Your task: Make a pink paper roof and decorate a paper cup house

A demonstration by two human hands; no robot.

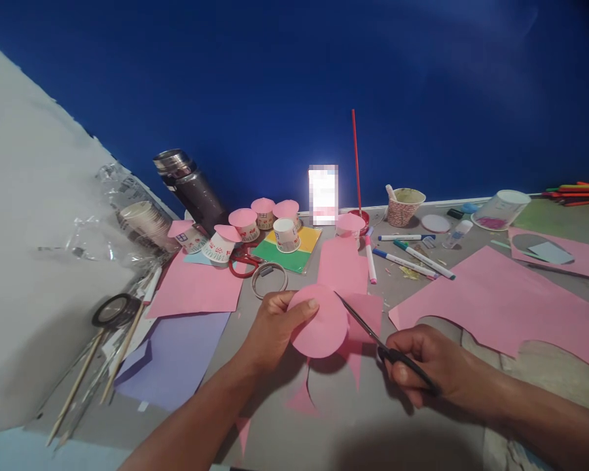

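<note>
My left hand (275, 324) pinches a round piece of pink paper (321, 330) at its left edge, thumb on top. In my right hand (425, 360) is a pair of black-handled scissors (360, 317), its blade tips touching or just beside the disc's upper right edge. Pink paper scraps (303, 400) lie beneath and in front of the disc. Behind it rests a pink paper strip (341, 265). Farther back stand several small paper cups with pink paper tops (243, 219) and drawn patterns, plus one uncovered paper cup (287, 235).
Markers (402, 261) lie behind my right hand, near a large cut pink sheet (491, 301). Red-handled scissors (244, 263) and a tape roll (269, 280) lie at centre left. A dark flask (191, 190) and purple paper (177, 360) are on the left. A blue wall (285, 85) rises behind.
</note>
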